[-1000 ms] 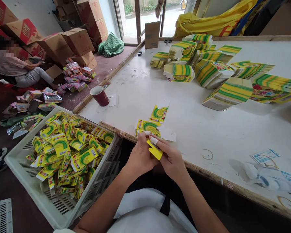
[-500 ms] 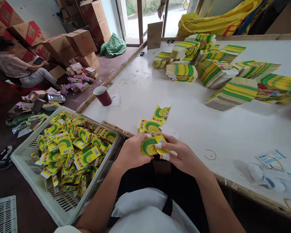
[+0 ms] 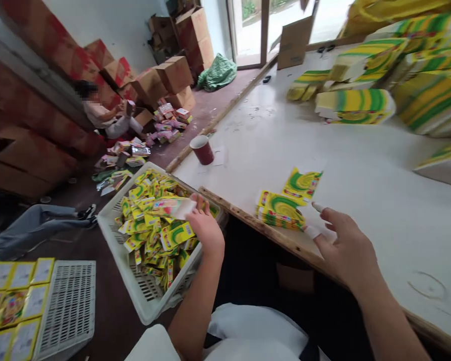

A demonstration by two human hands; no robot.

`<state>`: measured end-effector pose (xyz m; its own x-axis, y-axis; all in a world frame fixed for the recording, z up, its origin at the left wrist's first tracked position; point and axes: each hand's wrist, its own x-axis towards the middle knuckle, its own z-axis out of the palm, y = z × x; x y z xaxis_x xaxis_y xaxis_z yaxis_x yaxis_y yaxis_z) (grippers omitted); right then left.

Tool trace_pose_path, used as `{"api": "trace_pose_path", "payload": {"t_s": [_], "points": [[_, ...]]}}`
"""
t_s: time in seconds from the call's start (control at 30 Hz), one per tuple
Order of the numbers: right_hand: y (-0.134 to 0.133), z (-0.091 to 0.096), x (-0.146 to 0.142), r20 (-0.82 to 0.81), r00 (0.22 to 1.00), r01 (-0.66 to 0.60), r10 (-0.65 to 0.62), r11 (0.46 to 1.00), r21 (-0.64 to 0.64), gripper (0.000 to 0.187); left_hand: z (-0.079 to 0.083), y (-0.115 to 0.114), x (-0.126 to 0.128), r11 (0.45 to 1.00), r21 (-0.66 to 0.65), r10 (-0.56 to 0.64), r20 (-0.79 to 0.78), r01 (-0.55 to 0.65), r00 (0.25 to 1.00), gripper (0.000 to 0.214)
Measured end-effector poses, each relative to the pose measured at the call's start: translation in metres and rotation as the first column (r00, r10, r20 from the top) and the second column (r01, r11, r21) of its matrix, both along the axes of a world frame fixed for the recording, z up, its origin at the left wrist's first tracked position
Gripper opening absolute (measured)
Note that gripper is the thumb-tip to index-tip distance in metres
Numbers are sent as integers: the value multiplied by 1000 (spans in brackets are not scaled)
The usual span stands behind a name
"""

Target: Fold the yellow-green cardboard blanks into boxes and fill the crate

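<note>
Over the crate, my left hand (image 3: 206, 228) has its fingers spread. A small yellow box (image 3: 171, 206) with a white end is blurred beside those fingers; whether it still touches them I cannot tell. Below it, a white plastic crate (image 3: 124, 286) is heaped with similar yellow-green boxes (image 3: 176, 235). On the right, my right hand (image 3: 348, 245) is open above the table edge, thumb and finger apart, with white wrapping on the fingertips. Its tips are close to a small pile of flat yellow-green cartons (image 3: 280, 208). Another flat carton (image 3: 302, 184) lies just behind the pile.
A dark red mug (image 3: 202, 150) stands near the wooden edge of the white table (image 3: 248, 150). Stacks of flat cartons (image 3: 355, 106) fill the back right. A rubber band (image 3: 427, 286) lies at right. A person (image 3: 105, 113) sits among boxes on the floor; another person's legs (image 3: 41, 225) show left.
My hands have parted. The left has swung left over the crate with the yellow box that both hands held; the right has moved toward the flat cartons. The view has turned left.
</note>
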<state>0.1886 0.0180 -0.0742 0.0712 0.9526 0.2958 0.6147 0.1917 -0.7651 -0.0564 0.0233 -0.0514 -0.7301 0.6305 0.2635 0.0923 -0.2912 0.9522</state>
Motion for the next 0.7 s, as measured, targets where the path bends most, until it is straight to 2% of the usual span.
{"api": "trace_pose_path", "payload": {"t_s": [0.07,0.1,0.17,0.23,0.3,0.37,0.43,0.53,0.63,0.7], "points": [[7,-9,1,267,964,5,-6,1000,5,35,-7,6,-17,990,-119,64,-85,-74,994,66],[9,-12,0,342,940,-10,5,1000,15,34,-7,9,-24,986,-147,61,-125,-79,990,68],[10,-16,-2,413,911,-26,5,999,44,32,-5,15,-37,985,-163,31,-192,-63,981,70],[10,-17,-4,442,897,-21,-13,997,72,31,2,25,-51,952,-290,-30,-413,-100,910,66],[9,-16,-5,461,887,-22,-24,995,95,32,8,37,-66,863,-456,-154,-650,-219,745,65],[9,-15,-6,476,879,-35,-21,993,109,34,8,49,-82,760,-554,-279,-751,-341,598,65],[10,-16,-6,487,873,-49,-20,991,128,33,1,54,-98,701,-601,-326,-749,-384,576,58],[12,-20,-5,487,873,-53,-35,985,166,30,-18,49,-124,585,-665,-387,-732,-465,560,47],[15,-27,-1,492,870,-74,-27,980,185,28,-36,38,-148,478,-697,-418,-716,-535,560,49],[17,-31,2,521,854,-116,-7,972,203,26,-42,34,-164,421,-701,-418,-713,-575,564,49]]}}
